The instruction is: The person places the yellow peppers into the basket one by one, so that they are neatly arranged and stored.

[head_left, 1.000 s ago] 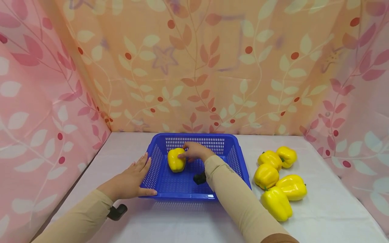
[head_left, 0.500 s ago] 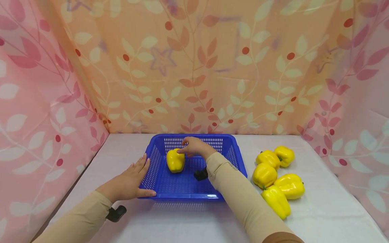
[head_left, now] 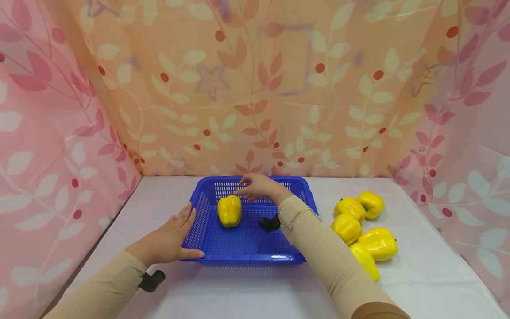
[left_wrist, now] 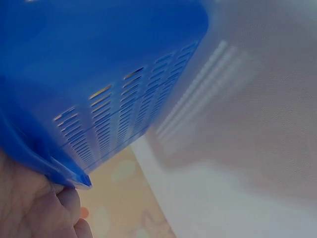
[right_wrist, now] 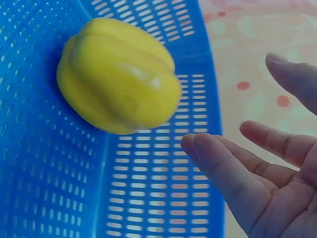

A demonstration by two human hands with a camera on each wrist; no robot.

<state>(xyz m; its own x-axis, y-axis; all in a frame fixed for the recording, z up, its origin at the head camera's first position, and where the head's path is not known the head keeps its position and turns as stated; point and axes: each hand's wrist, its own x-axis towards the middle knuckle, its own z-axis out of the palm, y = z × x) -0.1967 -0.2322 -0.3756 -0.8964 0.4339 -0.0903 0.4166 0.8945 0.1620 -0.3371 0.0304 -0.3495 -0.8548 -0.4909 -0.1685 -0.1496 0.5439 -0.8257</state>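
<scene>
A yellow bell pepper (head_left: 229, 212) stands in the left part of the blue plastic basket (head_left: 251, 257). My right hand (head_left: 263, 188) hovers above the basket's back side, just right of the pepper and holding nothing. The right wrist view shows its spread fingers (right_wrist: 213, 151) apart from the bell pepper (right_wrist: 119, 79). My left hand (head_left: 169, 235) rests on the basket's left front corner, fingers extended along the left rim and thumb on the front rim. In the left wrist view, part of the left hand (left_wrist: 34, 208) meets the edge of the slotted basket (left_wrist: 104, 44).
Several more yellow bell peppers (head_left: 379, 244) lie in a cluster on the white tablecloth (head_left: 430, 274), right of the basket. My right sleeve (head_left: 318, 248) crosses the basket's right front corner and overlaps the nearest pepper. A patterned curtain (head_left: 255, 88) encloses the back and sides.
My right hand has let go of the bell pepper inside the basket and moved up and to the right. My left hand stays at the basket's corner.
</scene>
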